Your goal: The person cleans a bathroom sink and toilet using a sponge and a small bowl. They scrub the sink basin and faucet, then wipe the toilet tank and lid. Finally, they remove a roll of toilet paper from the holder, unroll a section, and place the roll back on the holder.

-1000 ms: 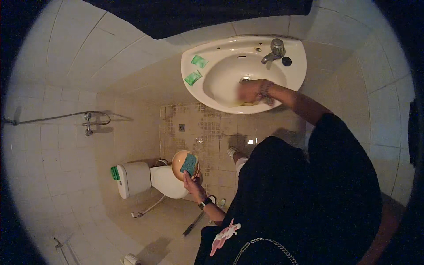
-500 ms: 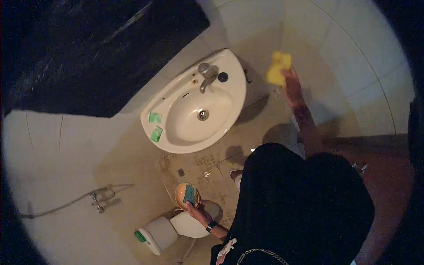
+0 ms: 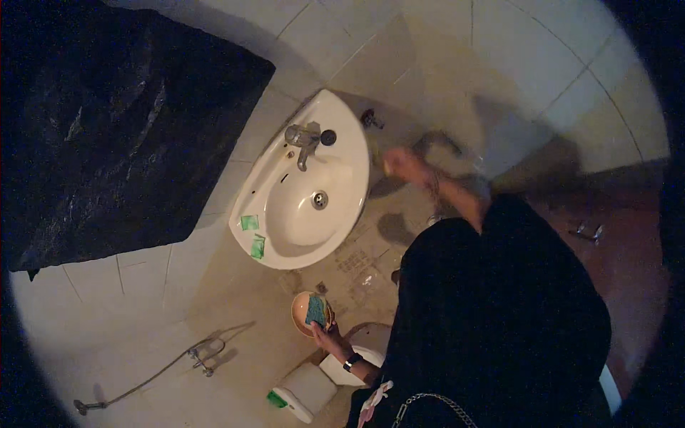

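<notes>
My left hand [image 3: 330,340], with a dark band at its wrist, holds a pale orange bowl [image 3: 301,314] near the toilet. A teal scouring sponge [image 3: 315,311] sits in the bowl, under my left thumb. My right hand [image 3: 408,168] is smeared by motion beside the right rim of the white washbasin [image 3: 354,192]. A small bit of a yellow cloth [image 3: 389,164] shows at its closed fingers; most of the cloth is hidden.
A tap [image 3: 305,146] and a round black piece [image 3: 328,138] are on the basin. Green packets [image 3: 250,222] lie at its left end. Black sheeting [image 3: 135,135] covers the upper-left wall. A toilet [image 3: 305,391] and a hand shower [image 3: 89,407] are lower left.
My right hand has come down and left, from beside the wall toward the basin's right rim, with the yellow cloth. My left hand still holds the bowl and sponge. The whole view has shifted.
</notes>
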`<state>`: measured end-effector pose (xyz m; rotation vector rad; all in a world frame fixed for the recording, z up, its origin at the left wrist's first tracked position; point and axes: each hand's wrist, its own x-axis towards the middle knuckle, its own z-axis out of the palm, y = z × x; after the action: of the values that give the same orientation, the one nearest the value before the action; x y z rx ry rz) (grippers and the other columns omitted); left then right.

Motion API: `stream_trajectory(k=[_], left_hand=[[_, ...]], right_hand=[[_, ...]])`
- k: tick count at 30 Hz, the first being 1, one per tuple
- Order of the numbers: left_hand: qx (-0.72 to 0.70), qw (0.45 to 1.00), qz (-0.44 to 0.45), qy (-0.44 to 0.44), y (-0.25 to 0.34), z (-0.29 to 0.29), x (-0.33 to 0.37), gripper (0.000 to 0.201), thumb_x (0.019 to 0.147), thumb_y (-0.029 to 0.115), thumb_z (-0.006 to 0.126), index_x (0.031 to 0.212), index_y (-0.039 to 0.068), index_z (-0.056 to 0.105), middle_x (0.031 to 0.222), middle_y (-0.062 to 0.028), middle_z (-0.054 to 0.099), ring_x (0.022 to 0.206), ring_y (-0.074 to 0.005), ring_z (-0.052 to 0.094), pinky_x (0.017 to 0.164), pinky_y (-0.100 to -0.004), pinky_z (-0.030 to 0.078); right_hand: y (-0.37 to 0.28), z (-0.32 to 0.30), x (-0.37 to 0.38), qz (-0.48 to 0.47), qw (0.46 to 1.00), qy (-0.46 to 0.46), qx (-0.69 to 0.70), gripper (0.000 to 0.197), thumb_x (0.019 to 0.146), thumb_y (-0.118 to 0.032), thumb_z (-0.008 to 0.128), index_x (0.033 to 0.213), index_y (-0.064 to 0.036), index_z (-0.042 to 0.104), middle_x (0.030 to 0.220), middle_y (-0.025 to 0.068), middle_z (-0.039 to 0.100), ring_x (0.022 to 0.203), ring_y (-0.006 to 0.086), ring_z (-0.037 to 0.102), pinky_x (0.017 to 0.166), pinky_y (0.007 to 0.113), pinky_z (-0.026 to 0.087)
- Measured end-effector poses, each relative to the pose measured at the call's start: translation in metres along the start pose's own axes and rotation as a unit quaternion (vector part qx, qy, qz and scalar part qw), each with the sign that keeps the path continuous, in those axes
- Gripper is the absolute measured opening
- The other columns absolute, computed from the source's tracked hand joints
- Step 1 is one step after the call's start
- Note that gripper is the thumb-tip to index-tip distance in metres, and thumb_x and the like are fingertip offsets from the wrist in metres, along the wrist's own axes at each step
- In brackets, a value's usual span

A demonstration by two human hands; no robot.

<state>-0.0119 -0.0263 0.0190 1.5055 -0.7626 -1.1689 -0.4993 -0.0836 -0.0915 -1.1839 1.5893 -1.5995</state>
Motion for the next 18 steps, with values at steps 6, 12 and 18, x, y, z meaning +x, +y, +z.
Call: stream_trajectory(k=[6,12,18], left_hand=[[0.01,1.0,0.008,0.023,0.019,0.021,-0.032,0.043,0.09,0.036,0.058,0.116,0.003,0.051,0.112,-0.0105,0.054,0.097,-0.0222,0.056,0.074,-0.0353,0.047],[0.064,0.996,0.012,0.066,0.021,0.011,-0.04,0.042,0.089,0.039,0.058,0.11,0.003,0.054,0.099,-0.0065,0.057,0.085,-0.0172,0.054,0.067,-0.0318,0.045],[0.047,0.995,0.019,0.084,0.009,0.011,-0.04,0.046,0.09,0.042,0.056,0.106,-0.001,0.055,0.096,-0.0084,0.057,0.075,-0.0168,0.056,0.062,-0.0271,0.046]], right_hand=[[0.044,-0.024,-0.109,0.115,0.992,-0.03,0.04,0.025,0.081,-0.008,0.06,0.106,-0.0007,0.063,0.092,0.0068,0.066,0.083,0.0127,0.059,0.073,0.03,0.048],[-0.076,-0.059,0.013,0.018,0.975,0.192,-0.111,0.028,0.085,-0.01,0.056,0.112,-0.0034,0.061,0.102,0.0129,0.066,0.092,0.0215,0.064,0.078,0.031,0.05],[-0.143,0.018,0.055,-0.299,0.837,-0.153,-0.432,0.033,0.08,-0.009,0.051,0.111,-0.0033,0.061,0.109,0.0144,0.063,0.111,0.0277,0.055,0.096,0.039,0.043]])
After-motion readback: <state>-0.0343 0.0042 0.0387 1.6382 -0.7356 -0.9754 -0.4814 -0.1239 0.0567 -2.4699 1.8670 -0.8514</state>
